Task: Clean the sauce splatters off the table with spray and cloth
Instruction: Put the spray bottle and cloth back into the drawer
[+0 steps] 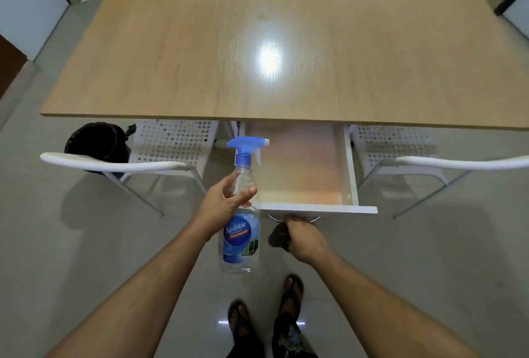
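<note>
1. Grey tiled floor, wooden table (171, 57) ahead of you with glare at centre; no sauce marks can be made out.
2. Your left hand (226, 200) grips the spray bottle (242, 214) by its neck, held in the air near the table's near edge, beside the open drawer (303, 168).
3. Your right hand (303, 236) is curled round a dark cloth (279, 238), at the drawer handle (316, 218).
4. White chairs all round; black bin (96, 141) near left.

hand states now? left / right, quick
Left hand: grips the spray bottle around its upper body.
Right hand: curled on the drawer handle, with a dark cloth bunched in it.
</note>
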